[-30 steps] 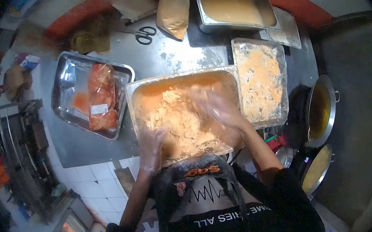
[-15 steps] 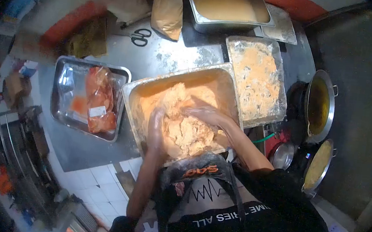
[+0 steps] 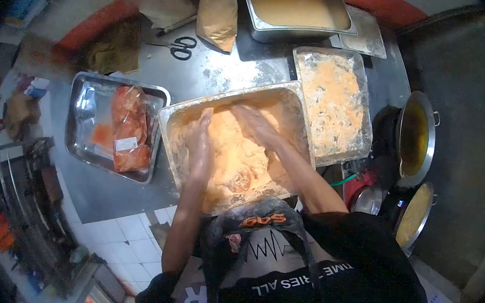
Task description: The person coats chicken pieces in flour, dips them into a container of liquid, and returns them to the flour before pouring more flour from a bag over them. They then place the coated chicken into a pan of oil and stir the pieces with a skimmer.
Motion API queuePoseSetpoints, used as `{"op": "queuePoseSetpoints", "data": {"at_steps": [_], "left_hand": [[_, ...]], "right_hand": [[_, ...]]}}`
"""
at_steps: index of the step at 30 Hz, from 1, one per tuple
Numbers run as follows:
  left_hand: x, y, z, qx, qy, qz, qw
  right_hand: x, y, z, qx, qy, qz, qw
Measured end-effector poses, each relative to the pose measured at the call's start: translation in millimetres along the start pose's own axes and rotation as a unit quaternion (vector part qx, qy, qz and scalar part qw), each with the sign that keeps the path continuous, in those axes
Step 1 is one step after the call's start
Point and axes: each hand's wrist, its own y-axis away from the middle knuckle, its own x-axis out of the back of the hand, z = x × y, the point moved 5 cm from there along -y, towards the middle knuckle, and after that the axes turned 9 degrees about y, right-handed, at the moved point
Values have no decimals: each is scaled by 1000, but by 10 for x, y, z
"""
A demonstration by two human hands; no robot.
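In the head view, the powder [image 3: 235, 139] lies in a metal tub [image 3: 231, 96] before the person, a pale orange heap, fine and soft in the middle, with a coarser, darker, wet-looking lump near six o'clock. The left hand [image 3: 200, 141] dips in at nine o'clock, fingers straight and together, palm turned inward. The right hand [image 3: 257, 128] reaches to twelve, fingers outstretched against the powder; both hands are dusted. Beside the tub, a tray [image 3: 84, 133] with packed meat [image 3: 131, 130] sits at nine, a powder-crusted pan [image 3: 340, 157] at two, scissors [image 3: 183, 48] at eleven.
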Motion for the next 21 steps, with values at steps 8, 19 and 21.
{"op": "queuePoseSetpoints", "data": {"at_steps": [8, 19, 21], "left_hand": [[207, 670, 329, 143, 96, 4, 985], [308, 770, -309, 123, -129, -34, 983], [188, 676, -311, 142, -27, 5, 990]], "right_hand": [[49, 968, -1371, 72, 246, -148, 955], [95, 529, -532, -98, 175, -269, 942], [52, 534, -518, -68, 166, -284, 942]]}}
